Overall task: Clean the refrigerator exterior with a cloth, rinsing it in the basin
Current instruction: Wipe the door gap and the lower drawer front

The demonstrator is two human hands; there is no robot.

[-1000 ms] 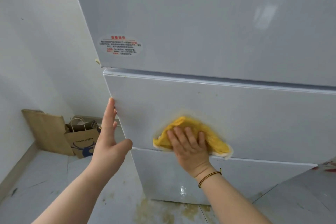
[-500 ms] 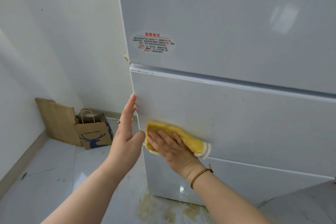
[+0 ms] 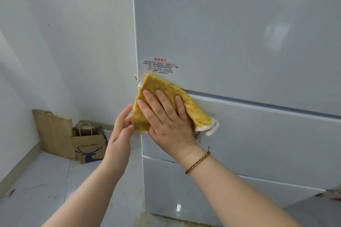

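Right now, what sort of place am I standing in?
Probably a home kitchen or utility corner: a tall white refrigerator beside a plain wall, a stained tiled floor, and a paper coffee bag in the corner.

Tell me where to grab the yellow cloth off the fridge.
Pinch the left edge of the yellow cloth, coming from the left: it overhangs the refrigerator door's edge, so a pinch should reach behind it. The right hand pins the rest flat.

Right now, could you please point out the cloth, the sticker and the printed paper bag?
Cloth (image 3: 162, 86), head view, upper yellow pile.
Sticker (image 3: 160, 66), head view, centre.
Printed paper bag (image 3: 89, 150), head view, front.
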